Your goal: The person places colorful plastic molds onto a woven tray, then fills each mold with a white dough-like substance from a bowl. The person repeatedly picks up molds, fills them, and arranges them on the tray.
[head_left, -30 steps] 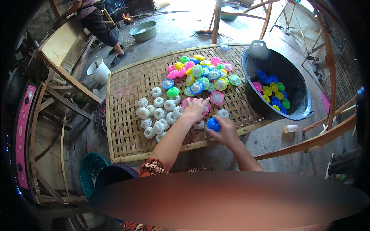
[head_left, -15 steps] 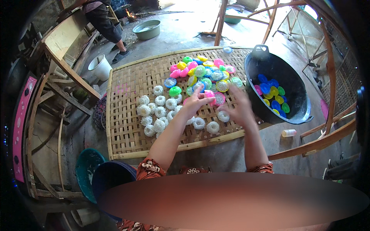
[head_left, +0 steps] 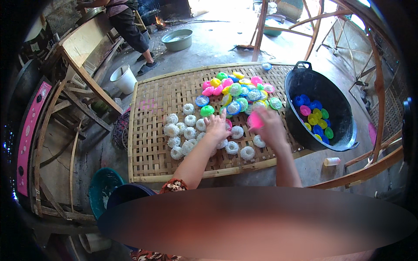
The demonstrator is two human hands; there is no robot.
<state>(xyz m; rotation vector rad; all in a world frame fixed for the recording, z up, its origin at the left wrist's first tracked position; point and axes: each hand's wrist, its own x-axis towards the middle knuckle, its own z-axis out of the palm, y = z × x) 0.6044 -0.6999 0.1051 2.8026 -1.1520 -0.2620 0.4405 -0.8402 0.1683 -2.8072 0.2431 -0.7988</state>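
Small round plastic moulds (head_left: pixel 235 89) in pink, yellow, green and blue lie clustered on a woven bamboo table (head_left: pixel 161 93); several hold white stringy stuff. Nearer me and to the left are several white, stringy rings (head_left: pixel 190 132), loosely grouped. My left hand (head_left: pixel 214 127) lies low over these rings, fingers apart, beside a pink mould (head_left: pixel 228 125) that it partly hides. To the right, my right hand (head_left: pixel 272 128), smeared by motion, has its fingers on another pink mould (head_left: pixel 255 120). Whether that mould is full is not visible.
A large black tub (head_left: pixel 292 108) with several coloured moulds inside stands by the table's right end. A white bucket (head_left: pixel 124 79) and a grey-green basin (head_left: pixel 177 40) are beyond the table. Another person (head_left: pixel 128 32) stands at the far left, near a small fire (head_left: pixel 160 20).
My left hand has dropped nearer to me, and the pink mould it held is no longer in its raised fingers. My right hand has closed on a pink mould. The view has shifted slightly.
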